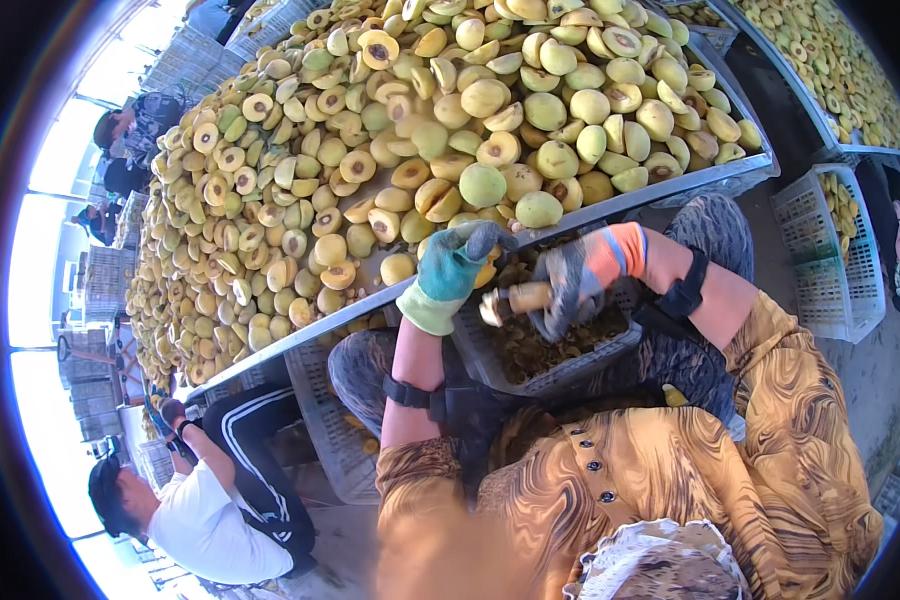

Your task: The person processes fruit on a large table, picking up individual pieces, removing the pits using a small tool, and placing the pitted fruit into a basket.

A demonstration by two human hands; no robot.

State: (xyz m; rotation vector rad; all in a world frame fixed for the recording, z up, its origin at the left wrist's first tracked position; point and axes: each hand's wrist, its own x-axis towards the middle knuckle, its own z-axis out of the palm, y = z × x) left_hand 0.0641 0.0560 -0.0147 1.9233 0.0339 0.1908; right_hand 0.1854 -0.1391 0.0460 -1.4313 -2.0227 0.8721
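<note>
My left hand (pixel 448 272), in a green glove with grey fingertips, is closed at the metal edge of the table. A bit of yellow stone fruit (pixel 487 270) shows beneath its curled fingers, mostly hidden. Beside it, my right hand (pixel 570 290), in a grey and orange glove, grips a tool with a short wooden handle (pixel 526 297). The tool's pale end points toward my left hand, and its exact kind is unclear. Both hands are above a plastic crate (pixel 545 383) holding dark brown scraps. Halved yellow-green stone fruit (pixel 440 200) lies heaped just beyond my hands.
The table's metal rim (pixel 650 193) runs across in front of me. A white crate (pixel 820 255) with some fruit stands at the right, and another crate (pixel 335 430) is by my left leg. A co-worker in a white shirt (pixel 210 530) sits at the lower left.
</note>
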